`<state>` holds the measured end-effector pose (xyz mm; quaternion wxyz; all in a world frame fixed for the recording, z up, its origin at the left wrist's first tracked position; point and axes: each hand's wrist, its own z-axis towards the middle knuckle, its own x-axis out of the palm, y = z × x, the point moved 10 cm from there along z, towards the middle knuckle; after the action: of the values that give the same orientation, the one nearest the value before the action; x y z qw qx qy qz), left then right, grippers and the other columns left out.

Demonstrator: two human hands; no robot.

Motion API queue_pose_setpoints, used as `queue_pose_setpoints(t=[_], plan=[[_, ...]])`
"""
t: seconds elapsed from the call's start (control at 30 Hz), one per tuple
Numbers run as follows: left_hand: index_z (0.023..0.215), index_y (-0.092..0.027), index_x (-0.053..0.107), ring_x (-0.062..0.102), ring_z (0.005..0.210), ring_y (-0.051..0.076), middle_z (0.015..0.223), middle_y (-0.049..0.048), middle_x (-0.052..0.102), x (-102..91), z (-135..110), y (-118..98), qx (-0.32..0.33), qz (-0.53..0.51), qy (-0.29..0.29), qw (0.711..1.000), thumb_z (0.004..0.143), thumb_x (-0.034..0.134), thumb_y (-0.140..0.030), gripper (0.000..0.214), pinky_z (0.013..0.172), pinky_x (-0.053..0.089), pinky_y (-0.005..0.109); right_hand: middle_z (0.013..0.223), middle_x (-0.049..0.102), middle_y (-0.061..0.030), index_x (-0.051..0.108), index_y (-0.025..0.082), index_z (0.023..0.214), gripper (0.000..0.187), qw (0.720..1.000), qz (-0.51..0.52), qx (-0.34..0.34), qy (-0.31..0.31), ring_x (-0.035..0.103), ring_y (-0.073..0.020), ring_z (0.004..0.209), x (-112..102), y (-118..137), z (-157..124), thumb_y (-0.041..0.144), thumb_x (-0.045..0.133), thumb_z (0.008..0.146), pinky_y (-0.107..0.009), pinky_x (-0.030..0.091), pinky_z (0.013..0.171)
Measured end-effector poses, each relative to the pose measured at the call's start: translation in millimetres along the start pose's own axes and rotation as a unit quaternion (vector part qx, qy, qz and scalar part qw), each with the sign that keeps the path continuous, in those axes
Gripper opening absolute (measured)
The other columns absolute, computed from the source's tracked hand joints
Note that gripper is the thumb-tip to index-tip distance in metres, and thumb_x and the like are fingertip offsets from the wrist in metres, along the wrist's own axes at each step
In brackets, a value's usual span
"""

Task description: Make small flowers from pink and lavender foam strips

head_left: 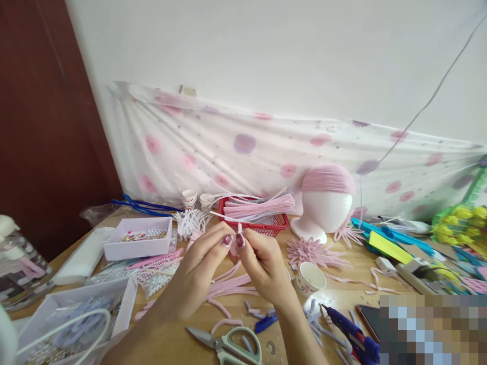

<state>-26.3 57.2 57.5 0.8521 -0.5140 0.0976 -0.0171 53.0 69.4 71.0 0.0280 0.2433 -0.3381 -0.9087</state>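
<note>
My left hand and my right hand meet over the middle of the table, fingertips nearly touching. Each is closed in a pinch on a pale pink pipe cleaner, whose tip pokes up between the thumbs; most of it is hidden by the fingers. Beneath them lie loose pink pipe cleaners. Nearer to me, scissors with pale green handles rest slightly open on the wood. A blue pen cap or similar small blue piece lies below my right hand.
Behind my hands stands a red basket of pipe cleaners. A white foam head, pink flowers and a paper cup are to the right, with a blue glue gun nearer. White boxes of beads stand left.
</note>
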Motion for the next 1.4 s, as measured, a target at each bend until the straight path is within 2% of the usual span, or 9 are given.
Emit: queue_pose_setpoints(t=[0.27, 0.5, 0.63, 0.73, 0.8, 0.93, 1.07, 1.3, 1.4], plan=[[0.081, -0.021, 0.052, 0.05, 0.082, 0.017, 0.082, 0.0002, 0.051, -9.8, 5.5, 14.9, 0.009, -0.013, -0.032, 0.999, 0.099, 0.039, -0.034, 0.025, 0.078, 0.04, 0.026, 0.063, 0.038, 0.0041, 0.037, 0.02, 0.069, 0.033, 0.999, 0.017, 0.037, -0.001, 0.035, -0.0102, 0.058, -0.3, -17.0, 0.7, 0.031, 0.039, 0.1, -0.023, 0.03, 0.056], [0.073, -0.018, 0.059, 0.055, 0.079, 0.018, 0.077, 0.0016, 0.057, -4.4, 9.6, 17.3, -0.006, -0.048, 0.024, 0.999, 0.093, 0.052, -0.04, 0.031, 0.077, 0.044, 0.028, 0.058, 0.036, 0.0038, 0.041, 0.02, 0.066, 0.049, 0.982, 0.146, 0.117, 0.014, 0.036, -0.0117, 0.055, 4.8, -33.3, -5.7, 0.053, 0.028, 0.1, -0.025, 0.033, 0.054], [0.073, -0.018, 0.062, 0.058, 0.076, 0.016, 0.074, 0.0002, 0.061, -27.5, -2.4, 21.1, -0.023, -0.057, -0.038, 0.997, 0.086, 0.062, -0.035, 0.021, 0.074, 0.046, 0.027, 0.059, 0.035, 0.0042, 0.043, 0.02, 0.067, 0.048, 0.986, 0.103, 0.13, 0.019, 0.036, -0.012, 0.055, -3.1, -23.5, -17.2, 0.051, 0.027, 0.1, -0.025, 0.033, 0.055], [0.068, -0.018, 0.061, 0.062, 0.077, 0.018, 0.072, 0.001, 0.065, -43.6, -20.2, 30.2, -0.047, -0.045, -0.067, 0.996, 0.081, 0.068, -0.031, 0.02, 0.077, 0.049, 0.029, 0.064, 0.045, 0.0029, 0.047, 0.019, 0.073, 0.029, 0.97, -0.051, 0.195, 0.139, 0.042, -0.0122, 0.059, 14.5, -32.3, -52.2, 0.036, 0.045, 0.096, -0.024, 0.033, 0.057], [0.063, -0.017, 0.06, 0.064, 0.075, 0.017, 0.071, 0.0021, 0.067, -51.2, -35.3, 35.8, -0.059, -0.01, -0.09, 0.994, 0.078, 0.07, -0.029, 0.021, 0.074, 0.049, 0.028, 0.07, 0.056, -0.0004, 0.055, 0.018, 0.08, 0.012, 0.924, -0.158, 0.231, 0.261, 0.05, -0.0144, 0.064, 39.2, -44.1, -93.4, 0.023, 0.05, 0.09, -0.025, 0.036, 0.061], [0.067, -0.019, 0.057, 0.066, 0.068, 0.017, 0.067, 0.0, 0.068, -52.6, -74.0, 58.0, -0.116, -0.037, -0.147, 0.982, 0.069, 0.078, -0.023, 0.022, 0.066, 0.051, 0.026, 0.099, 0.064, -0.0121, 0.06, 0.015, 0.092, 0.015, 0.868, -0.292, 0.23, 0.33, 0.06, -0.0248, 0.095, 73.4, -55.0, -160.5, 0.01, 0.051, 0.081, -0.033, 0.045, 0.081], [0.088, -0.017, 0.067, 0.068, 0.07, 0.016, 0.073, 0.0006, 0.07, -41.5, -117.1, 86.2, -0.156, -0.171, -0.193, 0.954, 0.067, 0.081, -0.02, 0.025, 0.071, 0.054, 0.026, 0.103, 0.064, -0.0151, 0.059, 0.013, 0.096, 0.022, 0.852, -0.378, 0.236, 0.276, 0.06, -0.027, 0.098, 76.9, -58.8, -177.9, 0.003, 0.048, 0.08, -0.036, 0.047, 0.084], [0.073, -0.013, 0.063, 0.058, 0.06, 0.01, 0.069, 0.0001, 0.058, -21.9, -184.6, 126.4, -0.225, -0.466, -0.308, 0.798, 0.08, 0.062, -0.006, 0.01, 0.051, 0.048, 0.02, 0.097, 0.069, -0.0172, 0.063, 0.012, 0.09, 0.015, 0.835, -0.411, 0.21, 0.299, 0.065, -0.0275, 0.093, 85.8, -61.9, -164.2, 0.006, 0.053, 0.081, -0.033, 0.046, 0.08], [0.07, -0.012, 0.061, 0.054, 0.054, 0.008, 0.065, 0.0, 0.055, -14.8, -199.2, 125.3, -0.232, -0.473, -0.322, 0.787, 0.087, 0.054, -0.004, 0.02, 0.048, 0.046, 0.018, 0.094, 0.069, -0.0182, 0.063, 0.011, 0.087, 0.012, 0.842, -0.407, 0.207, 0.288, 0.066, -0.0267, 0.084, 79.3, -55.1, -165.9, 0.005, 0.054, 0.08, -0.03, 0.044, 0.07]])
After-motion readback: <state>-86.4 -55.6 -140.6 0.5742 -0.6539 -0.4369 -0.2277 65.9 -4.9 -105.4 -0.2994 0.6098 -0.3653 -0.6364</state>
